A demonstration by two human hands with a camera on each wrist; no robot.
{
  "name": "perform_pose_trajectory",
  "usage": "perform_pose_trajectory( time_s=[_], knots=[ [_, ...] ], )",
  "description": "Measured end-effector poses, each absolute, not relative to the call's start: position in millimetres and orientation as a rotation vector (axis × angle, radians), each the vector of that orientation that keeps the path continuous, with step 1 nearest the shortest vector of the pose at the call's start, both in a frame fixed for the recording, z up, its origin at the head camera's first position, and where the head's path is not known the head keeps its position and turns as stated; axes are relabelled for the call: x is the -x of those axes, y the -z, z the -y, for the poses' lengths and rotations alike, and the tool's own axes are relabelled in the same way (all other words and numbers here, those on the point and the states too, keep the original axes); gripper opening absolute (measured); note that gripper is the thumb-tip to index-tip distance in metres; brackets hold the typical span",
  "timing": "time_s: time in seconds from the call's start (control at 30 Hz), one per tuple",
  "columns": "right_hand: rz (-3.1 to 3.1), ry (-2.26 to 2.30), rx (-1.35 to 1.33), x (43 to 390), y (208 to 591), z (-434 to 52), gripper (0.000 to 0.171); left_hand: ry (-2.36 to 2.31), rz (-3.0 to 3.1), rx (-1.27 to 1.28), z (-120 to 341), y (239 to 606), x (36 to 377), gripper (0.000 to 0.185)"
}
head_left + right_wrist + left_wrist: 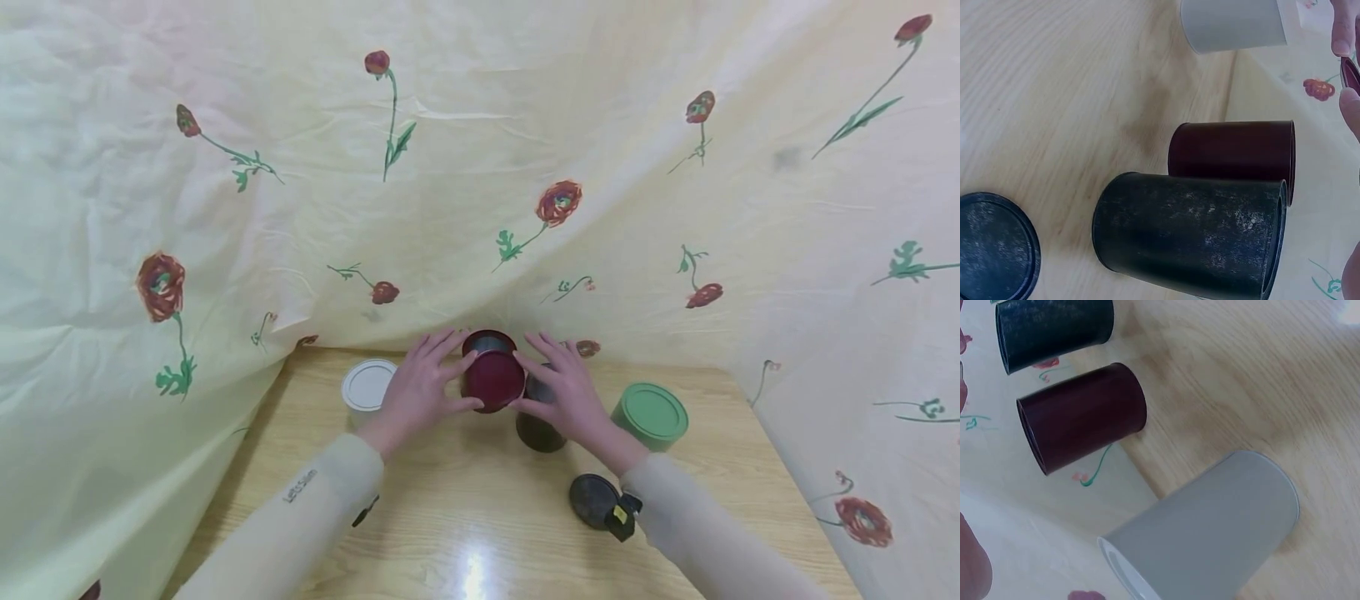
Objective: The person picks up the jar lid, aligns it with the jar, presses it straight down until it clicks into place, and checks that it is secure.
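The dark red lid (492, 382) is hanging above the matching can (1085, 419); left hand (422, 382) and right hand (567, 387), fingers part-spread, are gripping opposite edges, probably for balance.

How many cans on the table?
4: white can at left, dark red can in the middle, black can just right of it, green can farthest right. Others could be hidden.

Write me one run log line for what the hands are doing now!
left hand: holds red lid | right hand: holds red lid | red can: upright, lid off | black lid: on table
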State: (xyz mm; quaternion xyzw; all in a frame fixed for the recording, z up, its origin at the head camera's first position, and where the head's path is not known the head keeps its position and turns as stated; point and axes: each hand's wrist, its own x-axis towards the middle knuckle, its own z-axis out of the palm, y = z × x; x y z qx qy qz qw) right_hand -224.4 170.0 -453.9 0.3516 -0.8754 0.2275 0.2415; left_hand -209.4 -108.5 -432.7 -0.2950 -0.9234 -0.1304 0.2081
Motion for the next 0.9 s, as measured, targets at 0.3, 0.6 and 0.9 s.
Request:
perform_pose_trajectory(
  time_s=[0.3, 0.6, 0.9],
  knots=[
    [2.487, -0.596, -0.983, 240.2, 449.8, -168.3, 0.077, 0.407, 2.678, 0.811, 110.9, 434.2, 225.0, 0.077],
    [2.549, -0.631, -1.002, 260.3, 449.1, -167.0, 0.074, 0.433, 2.688, 0.815, 110.8, 432.3, 240.6, 0.077],
    [2.642, -0.652, -1.005, 278.7, 447.1, -168.0, 0.072, 0.463, 2.785, 0.806, 108.2, 430.7, 259.7, 0.076]
  ],
)
